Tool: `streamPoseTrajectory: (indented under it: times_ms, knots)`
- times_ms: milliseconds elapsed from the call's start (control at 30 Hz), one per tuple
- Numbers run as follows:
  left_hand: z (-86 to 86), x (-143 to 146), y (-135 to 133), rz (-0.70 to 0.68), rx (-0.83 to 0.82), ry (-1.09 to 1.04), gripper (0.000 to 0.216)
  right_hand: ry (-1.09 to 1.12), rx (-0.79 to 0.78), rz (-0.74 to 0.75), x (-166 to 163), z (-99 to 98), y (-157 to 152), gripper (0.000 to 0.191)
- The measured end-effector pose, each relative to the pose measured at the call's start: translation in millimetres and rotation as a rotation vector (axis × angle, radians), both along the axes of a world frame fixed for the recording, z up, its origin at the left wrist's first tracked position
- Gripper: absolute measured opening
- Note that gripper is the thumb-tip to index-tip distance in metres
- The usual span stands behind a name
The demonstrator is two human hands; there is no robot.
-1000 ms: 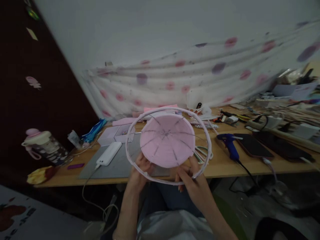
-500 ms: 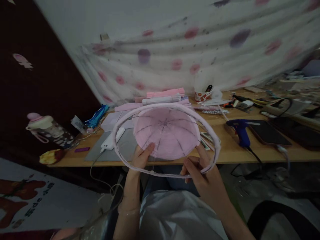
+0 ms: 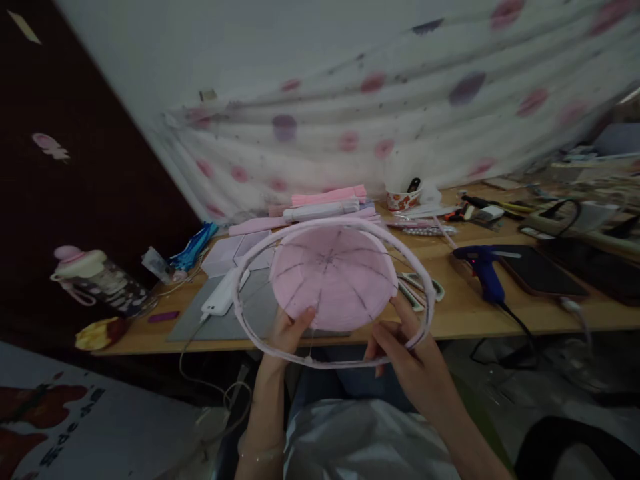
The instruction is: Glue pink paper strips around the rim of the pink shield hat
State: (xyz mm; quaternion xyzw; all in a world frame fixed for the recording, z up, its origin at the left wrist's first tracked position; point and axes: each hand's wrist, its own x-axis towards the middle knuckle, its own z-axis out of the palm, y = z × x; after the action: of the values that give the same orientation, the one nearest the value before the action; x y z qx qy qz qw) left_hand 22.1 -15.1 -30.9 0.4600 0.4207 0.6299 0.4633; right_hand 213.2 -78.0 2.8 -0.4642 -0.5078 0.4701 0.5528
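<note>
A round wire frame has dark spokes, a pink disc (image 3: pixel 345 287) wound over its middle, and a pale pink wrapped outer ring (image 3: pixel 239 307). It is held tilted above the table's front edge. My left hand (image 3: pixel 287 333) grips the disc's near left edge, thumb on top and fingers hidden beneath. At the near right, my right hand (image 3: pixel 407 347) reaches around the outer ring. Its forefinger touches the disc's edge, while the thumb and other fingers are bent close together below. Whether they pinch a thin strand there is too small to tell.
A blue glue gun (image 3: pixel 483 270) and a phone (image 3: pixel 537 270) lie right. Scissors (image 3: pixel 425 287) are behind the ring. Pink and white bundles (image 3: pixel 325 203) lie at the back. A white power bank (image 3: pixel 223 293) with its cable, a bottle (image 3: pixel 105 280) and bitten fruit (image 3: pixel 100 333) are left.
The camera view has shifted, so the table sits lower in the picture. The frame has lowered slightly and turned a little; both hands keep their places on it. My right fingers have moved slightly.
</note>
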Motion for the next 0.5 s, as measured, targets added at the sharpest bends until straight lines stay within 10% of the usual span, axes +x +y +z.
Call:
streamPoseTrajectory:
  times_ms: [500]
  knots:
    - [-3.2,-4,-4,-0.142,0.027,0.001,0.045,0.038,-0.050,0.075,-4,1.6,10,0.052]
